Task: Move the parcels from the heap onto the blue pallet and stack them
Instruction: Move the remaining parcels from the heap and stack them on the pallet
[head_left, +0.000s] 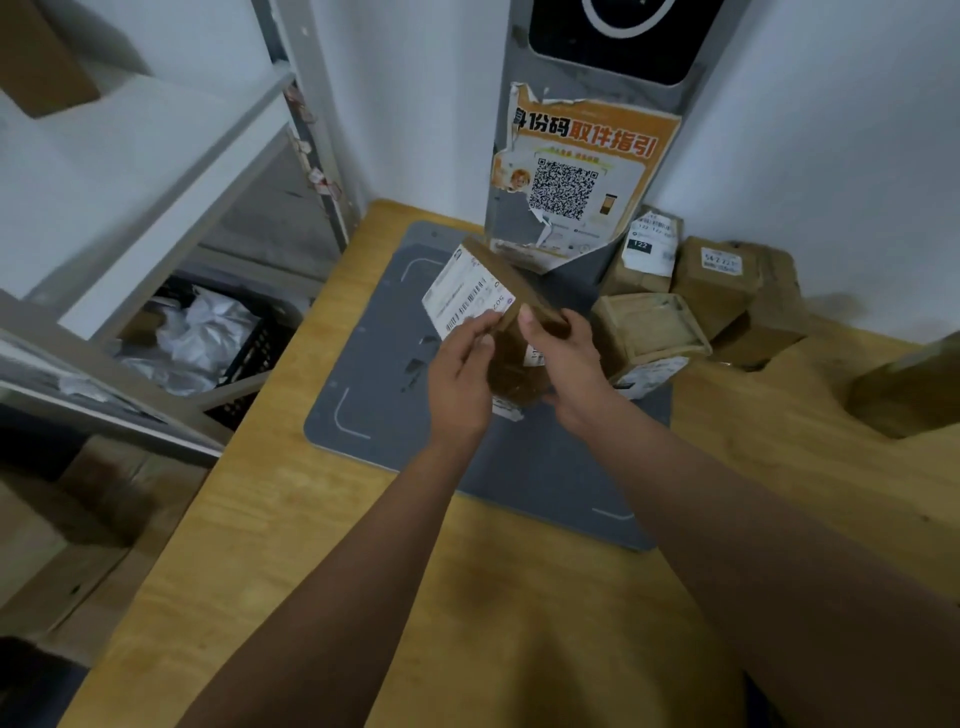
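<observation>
Both my hands hold a small brown cardboard parcel (480, 283) with a white barcode label, tilted above the grey scanner mat (379, 374). My left hand (462, 374) grips its near left edge at the label. My right hand (566, 358) grips its near right side. Under the hands a second brown parcel (511, 376) lies on the mat, partly hidden. A heap of brown parcels (722, 291) sits at the back right of the wooden table (291, 545). No blue pallet is in view.
A grey scanner post with an orange QR poster (576, 171) stands behind the mat. White metal shelving (171, 171) is on the left, with a black crate of white bags (208, 338) below it. Cardboard boxes (78, 525) lie on the floor at lower left.
</observation>
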